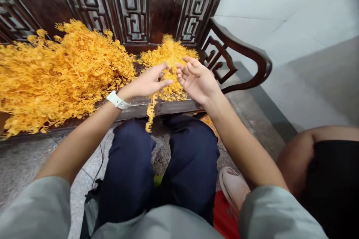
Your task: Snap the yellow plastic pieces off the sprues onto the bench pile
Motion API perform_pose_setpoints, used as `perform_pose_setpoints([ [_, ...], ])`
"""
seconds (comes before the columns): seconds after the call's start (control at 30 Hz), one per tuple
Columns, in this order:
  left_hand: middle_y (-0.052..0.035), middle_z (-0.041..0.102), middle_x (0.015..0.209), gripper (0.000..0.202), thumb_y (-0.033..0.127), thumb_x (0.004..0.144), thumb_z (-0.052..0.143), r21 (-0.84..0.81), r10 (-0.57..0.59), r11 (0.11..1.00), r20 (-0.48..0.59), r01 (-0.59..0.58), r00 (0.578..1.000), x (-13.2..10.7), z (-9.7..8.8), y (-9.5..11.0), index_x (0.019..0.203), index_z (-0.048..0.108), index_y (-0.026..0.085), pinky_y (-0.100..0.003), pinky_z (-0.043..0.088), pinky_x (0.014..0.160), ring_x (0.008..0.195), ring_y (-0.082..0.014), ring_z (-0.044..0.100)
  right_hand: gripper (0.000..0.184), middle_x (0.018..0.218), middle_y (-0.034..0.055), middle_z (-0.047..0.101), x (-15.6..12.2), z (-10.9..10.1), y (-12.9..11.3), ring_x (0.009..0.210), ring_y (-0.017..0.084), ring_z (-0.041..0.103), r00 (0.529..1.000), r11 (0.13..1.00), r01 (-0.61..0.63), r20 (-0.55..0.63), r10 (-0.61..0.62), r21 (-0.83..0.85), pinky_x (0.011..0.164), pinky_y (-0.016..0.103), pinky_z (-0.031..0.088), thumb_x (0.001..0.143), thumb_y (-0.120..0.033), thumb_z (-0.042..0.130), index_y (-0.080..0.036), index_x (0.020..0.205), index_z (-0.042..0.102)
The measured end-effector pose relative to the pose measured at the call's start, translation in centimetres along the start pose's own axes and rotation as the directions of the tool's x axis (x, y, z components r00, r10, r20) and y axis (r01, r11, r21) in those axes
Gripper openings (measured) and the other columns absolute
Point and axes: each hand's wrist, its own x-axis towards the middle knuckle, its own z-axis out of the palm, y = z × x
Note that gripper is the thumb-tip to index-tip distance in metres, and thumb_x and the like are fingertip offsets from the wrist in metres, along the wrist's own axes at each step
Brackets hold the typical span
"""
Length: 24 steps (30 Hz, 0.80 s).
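My left hand, a white watch strap on its wrist, is closed loosely with its fingers pointing right. From beneath it hangs a curly yellow plastic-looking strand, reaching down over my left knee. My right hand faces it, palm turned up and inward, fingers loosely bent and apart. Between and just beyond the fingertips is a motion-blurred yellow piece; whether a finger touches it is unclear. Behind both hands a smaller pile of yellow sprigs lies on the bench seat.
A large heap of yellow sprigs covers the left of the dark wooden bench. Its curved armrest stands at right, beside a pale wall. Another person's bare knee is close at the right. A red item lies below.
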Motion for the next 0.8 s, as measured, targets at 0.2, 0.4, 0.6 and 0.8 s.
perform_pose_setpoints([
  [0.2,-0.0139,0.076,0.089,0.033,0.037,0.107,0.053,0.597,-0.053,0.803,0.072,0.000,0.996,1.3,-0.6,-0.1,0.127,0.071,0.018,-0.039,0.052,0.077,0.081,-0.0278,0.070,0.044,0.101,0.0063,0.071,0.5,-2.4,-0.3,0.097,0.024,0.070,0.976,0.973,-0.215,-0.008,0.216,0.082,0.088,0.042,0.062,0.081,-0.051,0.079,-0.025,0.109,0.058],
  [0.4,-0.0204,0.079,0.097,0.055,0.021,0.106,0.040,0.792,-0.024,0.602,0.148,-0.104,0.989,0.6,-0.2,-0.5,0.158,0.057,0.013,-0.038,0.052,0.077,0.080,-0.0268,0.072,0.053,0.106,0.0081,0.069,2.4,-3.2,2.4,0.099,0.024,0.069,0.975,0.968,-0.185,0.092,0.202,-0.169,0.090,0.044,0.061,0.092,-0.074,0.070,-0.027,0.107,0.051],
  [0.6,-0.0204,0.078,0.087,0.080,0.043,0.105,0.043,0.776,-0.138,0.631,0.122,-0.007,0.983,-1.4,1.6,-3.2,0.173,0.031,0.003,-0.035,0.051,0.066,0.072,-0.0290,0.072,0.035,0.106,0.0103,0.069,1.3,-5.2,4.0,0.088,0.020,0.066,0.979,0.947,-0.136,0.110,0.174,-0.292,0.080,0.037,0.059,0.110,-0.056,0.052,-0.022,0.114,0.060],
  [0.8,-0.0173,0.074,0.076,0.068,0.038,0.107,0.044,0.733,-0.145,0.678,0.205,-0.053,0.968,-3.2,1.2,-4.4,0.165,0.046,0.004,-0.035,0.050,0.064,0.067,-0.0288,0.072,0.056,0.096,0.0099,0.070,-0.4,-5.8,3.7,0.087,0.022,0.066,0.927,0.923,-0.315,0.136,0.349,-0.220,0.076,0.036,0.060,0.102,-0.074,0.054,-0.020,0.109,0.067],
])
